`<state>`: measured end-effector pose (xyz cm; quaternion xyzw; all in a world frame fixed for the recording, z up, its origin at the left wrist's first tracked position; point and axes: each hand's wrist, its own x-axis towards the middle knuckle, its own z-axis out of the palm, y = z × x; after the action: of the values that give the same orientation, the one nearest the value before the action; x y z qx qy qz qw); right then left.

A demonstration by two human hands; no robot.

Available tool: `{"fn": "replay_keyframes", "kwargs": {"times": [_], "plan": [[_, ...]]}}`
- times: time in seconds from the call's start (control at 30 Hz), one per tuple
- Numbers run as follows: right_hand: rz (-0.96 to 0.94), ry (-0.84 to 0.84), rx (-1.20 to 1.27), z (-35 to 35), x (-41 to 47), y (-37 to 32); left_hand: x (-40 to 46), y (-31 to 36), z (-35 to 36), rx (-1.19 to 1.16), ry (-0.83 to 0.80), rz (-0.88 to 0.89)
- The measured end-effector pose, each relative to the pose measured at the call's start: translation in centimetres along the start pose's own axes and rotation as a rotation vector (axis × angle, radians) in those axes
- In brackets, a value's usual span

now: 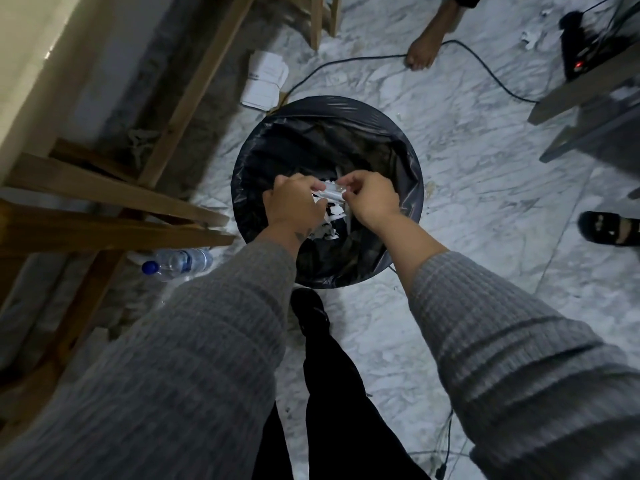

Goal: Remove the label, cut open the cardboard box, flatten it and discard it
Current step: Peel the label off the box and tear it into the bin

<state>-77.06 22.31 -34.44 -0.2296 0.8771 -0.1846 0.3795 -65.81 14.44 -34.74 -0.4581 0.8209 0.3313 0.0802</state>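
Note:
A round bin lined with a black bag [349, 109] stands on the marble floor below me. Over its opening my left hand [294, 206] and my right hand [370, 199] pinch the two ends of a crumpled white label strip [330, 195]. White paper scraps [332, 223] lie inside the bag under my hands. No cardboard box shows in this view.
A wooden frame [114, 195] stands at the left, with a plastic water bottle [176, 263] lying by it. A stack of white papers [265, 81] lies beyond the bin. A black cable [485, 64] crosses the floor. Another person's bare foot [424, 51] and a sandalled foot [609, 228] are nearby.

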Motion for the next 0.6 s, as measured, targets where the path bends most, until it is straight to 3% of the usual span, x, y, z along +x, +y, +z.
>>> {"fn": "replay_keyframes", "kwargs": {"times": [0.27,0.47,0.6], "plan": [[-0.038,-0.123,-0.249,-3.8,-3.0,-6.6,-2.0,0.1,-7.4,-0.093,-0.048,-0.083],[-0.385,-0.097,-0.319,-7.0,-8.0,-20.0,-6.2,-1.0,-20.6,-0.281,0.134,-0.074],[-0.612,-0.091,-0.34,-5.5,-13.0,-30.0,-10.9,-4.7,-29.3,-0.358,0.375,-0.098]]}}
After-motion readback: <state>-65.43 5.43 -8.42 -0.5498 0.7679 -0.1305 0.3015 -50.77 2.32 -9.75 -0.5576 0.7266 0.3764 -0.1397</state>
